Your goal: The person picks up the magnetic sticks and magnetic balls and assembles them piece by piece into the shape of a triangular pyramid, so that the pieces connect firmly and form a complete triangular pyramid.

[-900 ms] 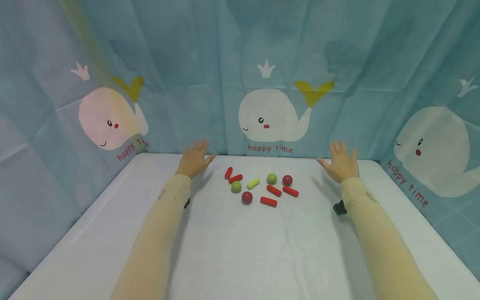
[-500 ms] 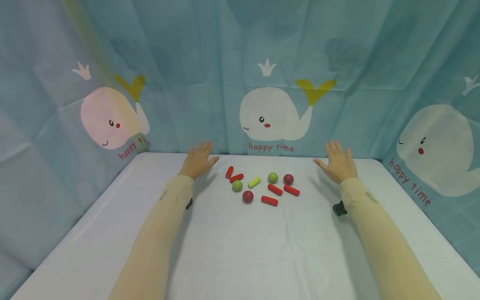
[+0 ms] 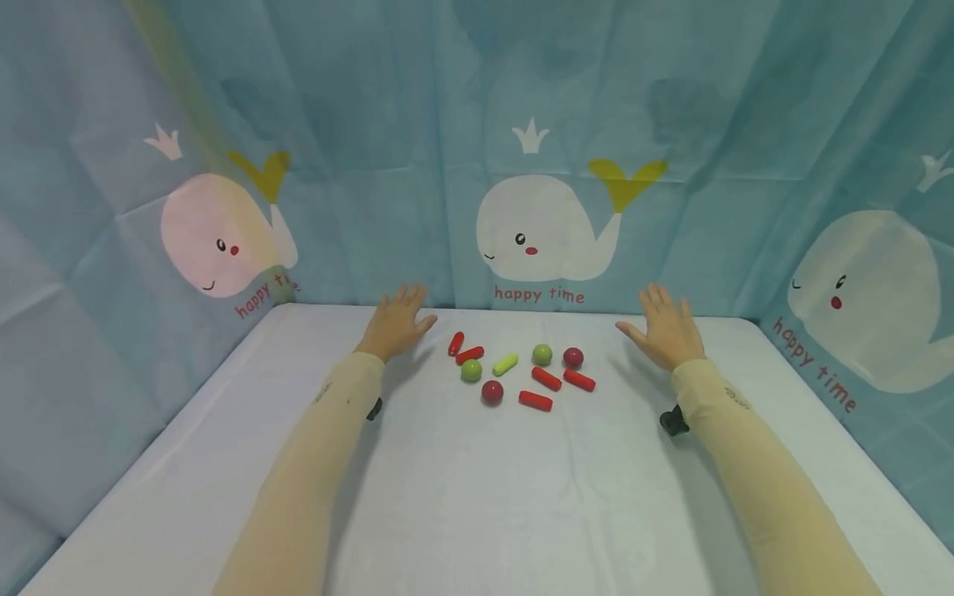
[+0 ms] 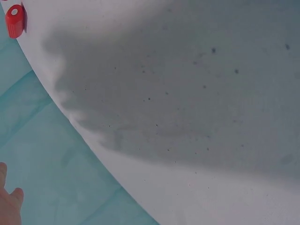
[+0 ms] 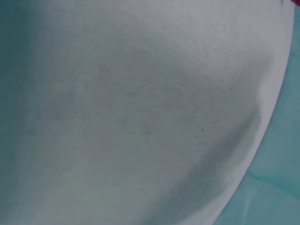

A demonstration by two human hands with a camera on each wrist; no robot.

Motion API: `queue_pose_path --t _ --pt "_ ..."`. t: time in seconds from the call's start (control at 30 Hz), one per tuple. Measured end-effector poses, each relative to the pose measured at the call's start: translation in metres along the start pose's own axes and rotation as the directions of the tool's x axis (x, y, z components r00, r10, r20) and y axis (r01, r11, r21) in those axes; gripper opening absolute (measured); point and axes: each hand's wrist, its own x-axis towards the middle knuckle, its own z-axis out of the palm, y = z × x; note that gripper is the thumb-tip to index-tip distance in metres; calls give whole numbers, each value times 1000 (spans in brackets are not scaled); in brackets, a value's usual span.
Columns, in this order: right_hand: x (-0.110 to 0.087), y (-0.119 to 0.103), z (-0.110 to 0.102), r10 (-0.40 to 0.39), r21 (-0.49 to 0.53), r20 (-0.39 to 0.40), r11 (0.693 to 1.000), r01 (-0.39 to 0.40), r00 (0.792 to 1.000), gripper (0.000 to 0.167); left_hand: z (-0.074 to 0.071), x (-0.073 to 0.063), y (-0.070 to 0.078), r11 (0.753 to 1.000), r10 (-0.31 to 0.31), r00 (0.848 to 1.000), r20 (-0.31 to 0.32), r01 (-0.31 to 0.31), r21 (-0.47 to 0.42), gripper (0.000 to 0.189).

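Observation:
My left hand (image 3: 393,323) hovers over the far left of the table, palm down, fingers straight and thumb out. Two short red cylinders (image 3: 469,355) lie just right of it; one red cylinder (image 4: 15,21) shows in the left wrist view, with a pale round spot on its end. My right hand (image 3: 668,331) is held likewise at the far right, nearest to a dark red ball (image 3: 573,358). Between the hands also lie two green balls (image 3: 471,370), a second dark red ball (image 3: 492,392), a yellow-green cylinder (image 3: 505,364) and more red cylinders (image 3: 536,401). Both hands hold nothing.
A white table (image 3: 477,497) reaches to a blue curtain (image 3: 358,124) printed with whales, which hangs behind its back edge and along both sides. Each wrist carries a small black device (image 3: 674,420) under the sleeve.
Both hands have drifted slightly inward, the left one to the right and the right one to the left. The balls and cylinders lie where they lay.

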Motion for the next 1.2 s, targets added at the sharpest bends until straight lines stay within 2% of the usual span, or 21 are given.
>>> queue_pose_path --t 0.43,0.8,1.2 --pt "-8 4 2 -17 59 -12 998 18 1000 83 8 -3 3 999 36 999 7 -36 -18 70" --pt "-12 -2 2 -62 95 -15 993 63 998 81 4 -13 11 997 68 998 1 -68 -36 69" --pt "-21 -12 -2 -95 115 20 989 92 995 86 4 -16 19 994 106 994 31 -106 -17 71"
